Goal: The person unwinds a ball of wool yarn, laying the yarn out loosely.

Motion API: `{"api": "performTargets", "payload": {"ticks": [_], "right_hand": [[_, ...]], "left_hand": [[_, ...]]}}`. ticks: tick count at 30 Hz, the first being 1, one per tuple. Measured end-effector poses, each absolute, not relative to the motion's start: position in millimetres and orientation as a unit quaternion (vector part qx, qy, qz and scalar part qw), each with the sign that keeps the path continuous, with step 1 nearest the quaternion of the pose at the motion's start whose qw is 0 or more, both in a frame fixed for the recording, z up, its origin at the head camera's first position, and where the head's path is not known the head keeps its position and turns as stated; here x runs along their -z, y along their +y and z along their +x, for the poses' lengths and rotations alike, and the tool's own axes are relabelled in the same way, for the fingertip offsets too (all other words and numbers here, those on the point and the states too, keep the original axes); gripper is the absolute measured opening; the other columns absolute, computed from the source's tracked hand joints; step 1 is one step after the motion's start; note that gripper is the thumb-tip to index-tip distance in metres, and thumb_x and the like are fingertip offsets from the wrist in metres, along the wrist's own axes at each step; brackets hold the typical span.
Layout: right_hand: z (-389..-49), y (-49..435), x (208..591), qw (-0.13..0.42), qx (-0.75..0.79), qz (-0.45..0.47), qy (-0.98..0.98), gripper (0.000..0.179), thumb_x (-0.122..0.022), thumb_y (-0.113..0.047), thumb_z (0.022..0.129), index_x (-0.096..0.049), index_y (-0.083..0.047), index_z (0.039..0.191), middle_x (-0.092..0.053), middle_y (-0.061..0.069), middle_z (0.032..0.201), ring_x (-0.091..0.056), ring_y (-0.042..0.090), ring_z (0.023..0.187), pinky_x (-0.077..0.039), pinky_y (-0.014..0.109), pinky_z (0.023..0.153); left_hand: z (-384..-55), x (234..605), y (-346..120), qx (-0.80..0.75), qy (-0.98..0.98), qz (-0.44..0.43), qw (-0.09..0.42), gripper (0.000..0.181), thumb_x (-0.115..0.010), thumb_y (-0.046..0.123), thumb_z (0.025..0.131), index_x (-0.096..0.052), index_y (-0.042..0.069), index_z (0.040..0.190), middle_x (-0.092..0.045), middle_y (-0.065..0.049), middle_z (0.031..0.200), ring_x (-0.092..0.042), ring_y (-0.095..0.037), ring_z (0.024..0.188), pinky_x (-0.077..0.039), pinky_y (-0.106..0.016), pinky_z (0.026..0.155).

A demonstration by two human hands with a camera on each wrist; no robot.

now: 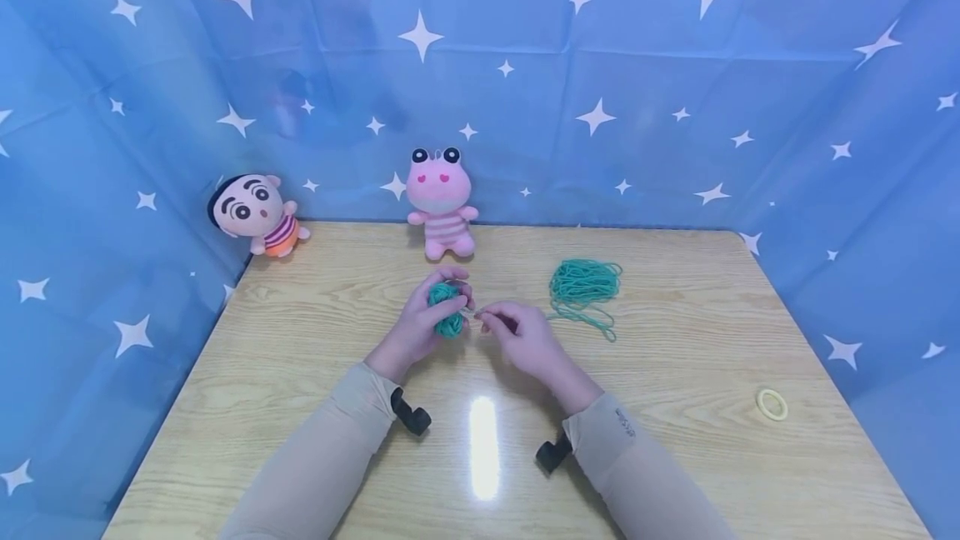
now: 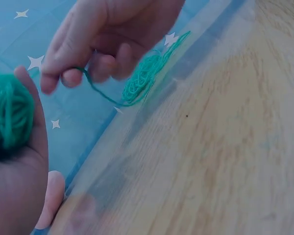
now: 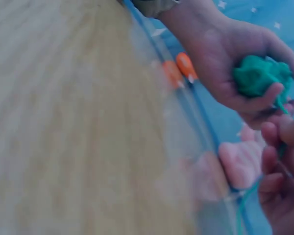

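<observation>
My left hand [image 1: 420,319] holds a ball of green yarn [image 1: 447,309], with the thumb and fingers curled around it. Close by on its right, my right hand [image 1: 521,338] pinches the yarn strand [image 2: 95,88] between thumb and fingertips. In the right wrist view, a short length runs from the ball [image 3: 259,77] to those fingertips. The strand trails out past the right hand toward a loose heap of green yarn [image 1: 585,282] lying on the table to the right.
A pink plush toy [image 1: 442,202] sits at the table's back edge beyond the hands. Another plush toy [image 1: 258,215] in a striped top leans at the back left corner. A pale yellow ring [image 1: 772,404] lies on the wooden table [image 1: 675,457] at the right. Blue star-patterned cloth [image 1: 525,90] hangs behind.
</observation>
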State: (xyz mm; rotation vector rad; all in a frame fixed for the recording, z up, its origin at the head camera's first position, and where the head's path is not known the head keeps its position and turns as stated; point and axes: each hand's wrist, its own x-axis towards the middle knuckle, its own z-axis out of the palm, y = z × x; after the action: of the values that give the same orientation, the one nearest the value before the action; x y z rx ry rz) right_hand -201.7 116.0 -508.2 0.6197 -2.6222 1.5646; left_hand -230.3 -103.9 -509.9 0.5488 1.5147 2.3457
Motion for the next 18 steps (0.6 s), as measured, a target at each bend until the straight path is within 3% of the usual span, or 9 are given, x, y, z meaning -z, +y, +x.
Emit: {"api": "performTargets", "payload": {"ticks": [4,8,11,15,18], "right_hand": [[-204,126,505,0.086,-0.517,0.17,-0.834,0.017,-0.068,-0.015,0.11,-0.082,-0.008,0.116,-0.081,0.007,0.095,-0.059,0.007,0.067,-0.051,0.022,0.059],[-206,136,501,0.157,-0.533,0.174,-0.813,0.016,-0.069,-0.011,0.109,-0.083,-0.005,0.113,-0.08,0.01,0.092,-0.058,0.005,0.066,-0.049,0.02,0.057],[-208,143,500,0.204,-0.546,0.179,-0.793,0.015,-0.069,-0.008,0.108,-0.082,-0.005,0.115,-0.08,0.011,0.09,-0.058,0.003,0.064,-0.048,0.018,0.054],[-209,152,499,0.251,-0.56,0.181,-0.769,0.017,-0.067,-0.004,0.108,-0.082,-0.004,0.116,-0.078,0.014,0.087,-0.056,0.001,0.059,-0.044,0.016,0.05],[-208,159,496,0.277,-0.573,0.18,-0.75,0.017,-0.066,-0.002,0.108,-0.081,0.0,0.116,-0.077,0.018,0.087,-0.055,0.001,0.059,-0.042,0.014,0.05]], "left_hand": [[-231,512,-105,-0.792,0.569,0.174,0.136,0.02,-0.062,-0.001,0.104,-0.064,0.014,0.117,-0.07,-0.001,0.128,-0.069,-0.014,0.11,-0.063,-0.026,0.08],[-233,513,-105,-0.768,0.6,0.171,0.144,0.022,-0.068,-0.003,0.101,-0.063,0.009,0.12,-0.075,-0.008,0.137,-0.072,-0.021,0.116,-0.063,-0.027,0.082],[-233,514,-105,-0.741,0.63,0.174,0.155,0.028,-0.07,0.001,0.102,-0.06,0.005,0.129,-0.079,-0.011,0.132,-0.075,-0.024,0.119,-0.063,-0.027,0.083],[-233,514,-104,-0.694,0.679,0.179,0.158,0.041,-0.074,0.01,0.103,-0.058,-0.004,0.137,-0.082,-0.008,0.118,-0.077,-0.022,0.105,-0.063,-0.026,0.08],[-233,514,-103,-0.667,0.707,0.183,0.148,0.045,-0.078,0.013,0.101,-0.061,-0.006,0.138,-0.077,-0.006,0.115,-0.07,-0.018,0.096,-0.06,-0.025,0.081]]}}
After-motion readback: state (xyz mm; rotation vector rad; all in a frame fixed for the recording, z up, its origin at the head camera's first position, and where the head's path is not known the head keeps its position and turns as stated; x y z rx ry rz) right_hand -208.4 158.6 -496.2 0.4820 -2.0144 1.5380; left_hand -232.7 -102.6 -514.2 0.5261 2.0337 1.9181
